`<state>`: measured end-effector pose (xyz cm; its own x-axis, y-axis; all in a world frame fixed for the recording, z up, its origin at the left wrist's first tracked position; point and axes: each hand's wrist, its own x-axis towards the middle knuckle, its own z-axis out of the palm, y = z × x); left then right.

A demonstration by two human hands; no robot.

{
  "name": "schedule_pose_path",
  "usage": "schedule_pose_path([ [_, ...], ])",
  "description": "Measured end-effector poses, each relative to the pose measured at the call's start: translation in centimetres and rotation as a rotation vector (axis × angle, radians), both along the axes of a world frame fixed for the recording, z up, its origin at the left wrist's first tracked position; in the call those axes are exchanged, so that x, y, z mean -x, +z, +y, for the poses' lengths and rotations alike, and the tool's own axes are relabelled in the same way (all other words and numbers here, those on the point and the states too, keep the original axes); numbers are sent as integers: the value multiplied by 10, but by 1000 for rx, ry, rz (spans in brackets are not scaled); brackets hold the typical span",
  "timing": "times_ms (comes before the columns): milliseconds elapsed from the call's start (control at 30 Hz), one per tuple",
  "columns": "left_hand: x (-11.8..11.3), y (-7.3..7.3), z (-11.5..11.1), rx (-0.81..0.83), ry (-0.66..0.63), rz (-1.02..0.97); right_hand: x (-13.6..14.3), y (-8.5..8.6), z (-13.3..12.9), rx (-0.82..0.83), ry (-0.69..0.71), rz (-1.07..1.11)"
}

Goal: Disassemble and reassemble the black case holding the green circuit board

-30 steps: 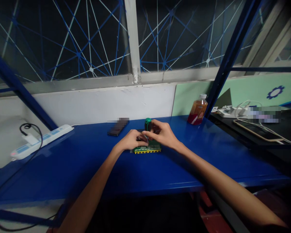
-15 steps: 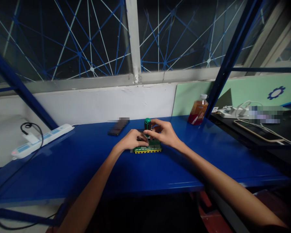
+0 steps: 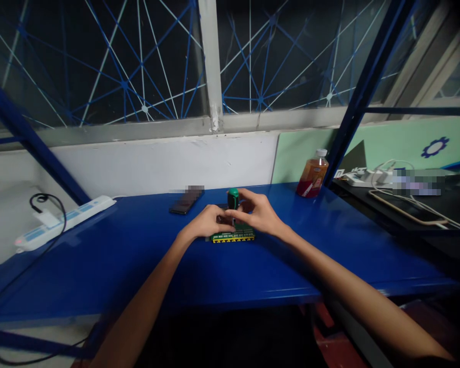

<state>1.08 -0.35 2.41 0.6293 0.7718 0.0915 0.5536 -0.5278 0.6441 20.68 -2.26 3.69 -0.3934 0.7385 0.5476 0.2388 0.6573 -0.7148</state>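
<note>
In the head view a screwdriver point(image 3: 233, 199) with a green-capped dark handle stands nearly upright over a green circuit board point(image 3: 245, 233). My right hand point(image 3: 258, 210) is closed around its handle from the right, thumb in front. My left hand point(image 3: 208, 223) is low on the left side of the board, thumb and fingers curled together near the screwdriver's lower end. What those left fingers hold is hidden; something dark shows between them. A row of yellow-edged connectors point(image 3: 233, 239) runs along the board's near side. The screwdriver's tip is covered by my hands.
A dark phone point(image 3: 184, 201) lies behind my left hand on the blue table point(image 3: 138, 276). A white power strip point(image 3: 71, 220) with a black cable is at the left. An orange drink bottle point(image 3: 313, 174) stands back right, near a blue post point(image 3: 364, 97).
The screwdriver handle has turned slightly and sits a little lower, with my right fingers shifted on it. My left hand stays almost in place.
</note>
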Motion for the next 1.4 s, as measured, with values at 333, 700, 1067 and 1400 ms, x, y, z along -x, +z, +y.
schedule_pose_path([
  [333,-2,3,-1,-43,-59,15,0,1,-1,21,0,-22],
  [700,-4,3,-3,34,-38,-1,0,4,-2,23,-33,-62],
  [1067,-1,-4,2,3,7,20,2,-1,0,22,-29,-83],
  [1400,-1,-5,1,56,-27,11,2,-1,0,32,-34,-83],
])
